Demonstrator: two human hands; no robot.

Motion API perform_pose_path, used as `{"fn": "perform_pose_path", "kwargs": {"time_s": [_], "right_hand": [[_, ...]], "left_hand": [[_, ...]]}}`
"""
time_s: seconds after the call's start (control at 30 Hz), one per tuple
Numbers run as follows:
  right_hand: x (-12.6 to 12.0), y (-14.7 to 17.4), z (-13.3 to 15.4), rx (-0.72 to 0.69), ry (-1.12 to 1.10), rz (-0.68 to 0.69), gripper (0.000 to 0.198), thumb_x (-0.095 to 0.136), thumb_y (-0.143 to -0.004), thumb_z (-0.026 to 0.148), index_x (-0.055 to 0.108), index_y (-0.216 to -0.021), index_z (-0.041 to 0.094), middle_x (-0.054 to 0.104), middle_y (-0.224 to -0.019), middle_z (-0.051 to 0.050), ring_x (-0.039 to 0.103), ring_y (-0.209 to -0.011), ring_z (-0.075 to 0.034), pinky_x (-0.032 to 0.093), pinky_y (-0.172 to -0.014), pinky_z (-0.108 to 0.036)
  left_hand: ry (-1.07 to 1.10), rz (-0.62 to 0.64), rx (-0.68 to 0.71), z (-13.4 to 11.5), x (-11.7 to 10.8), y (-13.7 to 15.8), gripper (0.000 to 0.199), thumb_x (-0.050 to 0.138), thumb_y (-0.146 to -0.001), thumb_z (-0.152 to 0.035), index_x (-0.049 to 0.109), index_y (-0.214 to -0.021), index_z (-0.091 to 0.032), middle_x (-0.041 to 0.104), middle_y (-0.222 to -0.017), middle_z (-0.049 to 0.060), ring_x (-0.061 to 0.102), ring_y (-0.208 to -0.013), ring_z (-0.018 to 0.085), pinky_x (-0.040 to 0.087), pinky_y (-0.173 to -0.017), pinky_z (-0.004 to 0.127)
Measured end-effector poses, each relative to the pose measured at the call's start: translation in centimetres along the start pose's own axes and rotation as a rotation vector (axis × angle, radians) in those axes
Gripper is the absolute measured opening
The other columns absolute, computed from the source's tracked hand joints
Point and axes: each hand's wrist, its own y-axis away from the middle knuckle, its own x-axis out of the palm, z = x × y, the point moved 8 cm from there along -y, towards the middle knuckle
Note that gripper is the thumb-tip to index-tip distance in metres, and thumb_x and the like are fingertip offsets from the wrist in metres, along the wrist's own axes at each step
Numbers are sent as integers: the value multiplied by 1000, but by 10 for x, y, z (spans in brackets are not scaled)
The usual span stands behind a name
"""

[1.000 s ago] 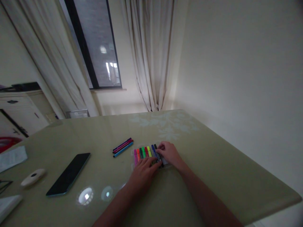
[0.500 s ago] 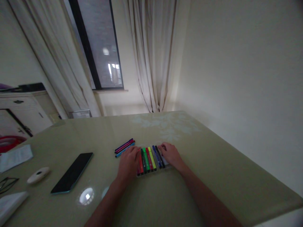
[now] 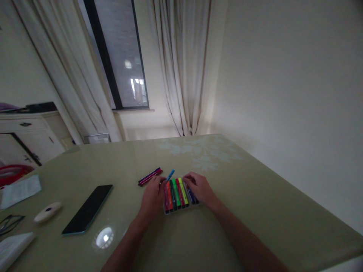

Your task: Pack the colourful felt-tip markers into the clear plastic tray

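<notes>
A clear plastic case lies on the table with several markers side by side in it: purple, orange, dark green, bright green, red, yellow and dark blue. My left hand is at the case's left edge, its fingers closed on a light blue marker that sticks up at a slant. Over the case's right part is my right hand, fingers curled down onto the dark markers; what its fingertips grip is hidden. Behind my left hand, a dark blue marker and a magenta marker lie loose.
Left of my arms a black phone lies on the green table. Beyond it are a white oval object, glasses, a paper and a white box-like item. A wall borders the table's right side.
My left hand has picked up the light blue marker from beside the loose ones and brought it to the case. My right hand has shifted left over the dark markers.
</notes>
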Motion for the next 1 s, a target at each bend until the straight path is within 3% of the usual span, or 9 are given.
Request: {"fn": "perform_pose_path", "kwargs": {"time_s": [0.13,0.4,0.5,0.63,0.7,0.77,0.9,1.0], "right_hand": [[20,3,10,-53,-230,85,23,62,-94,36,77,-97,19,75,-87,-4,67,-80,-19,49,-74,-28],[25,4,6,86,-506,122,29,73,-83,44,78,-98,19,76,-88,-4,68,-81,-19,52,-74,-29],[14,-2,-5,121,-500,90,35,72,-82,49,79,-96,17,76,-85,-5,67,-75,-19,50,-64,-27],[-27,-12,-32,169,-315,-81,34,67,-83,45,79,-91,15,76,-80,-7,68,-68,-19,48,-56,-26],[-43,-14,-41,171,-153,-114,28,66,-84,39,79,-89,15,77,-79,-7,69,-68,-19,51,-60,-28],[-47,-13,-49,188,-40,-87,22,66,-83,33,80,-85,15,76,-74,-6,70,-65,-19,52,-61,-28],[-30,-6,-59,292,16,12,16,70,-83,26,79,-92,16,76,-70,-5,70,-60,-18,52,-58,-25],[-22,-4,-55,289,129,14,11,72,-83,23,79,-89,17,77,-72,-5,71,-64,-18,52,-62,-26]], "left_hand": [[303,81,38,-26,21,11,32,45,-101,-43,69,-103,-21,73,-99,6,67,-89,23,52,-81,34],[503,74,-78,-30,21,17,29,56,-97,-46,69,-104,-20,77,-98,6,72,-88,23,55,-77,32],[342,65,14,-36,21,19,26,52,-100,-40,69,-103,-21,76,-97,6,72,-87,22,55,-76,33],[1,178,389,-66,39,37,24,52,-99,-29,69,-115,-24,75,-115,9,69,-106,25,54,-95,41],[-126,268,537,-77,54,49,36,57,-96,-24,63,-132,-25,69,-132,9,64,-121,27,50,-105,45],[-218,330,562,-78,64,55,47,58,-95,-22,55,-142,-25,65,-139,9,61,-126,28,49,-107,48],[-314,364,505,-72,71,53,48,53,-97,-16,53,-144,-25,67,-134,9,62,-121,27,51,-104,46],[-352,365,497,-69,71,51,51,51,-96,-12,53,-144,-29,65,-133,9,61,-121,28,50,-104,47]]}}
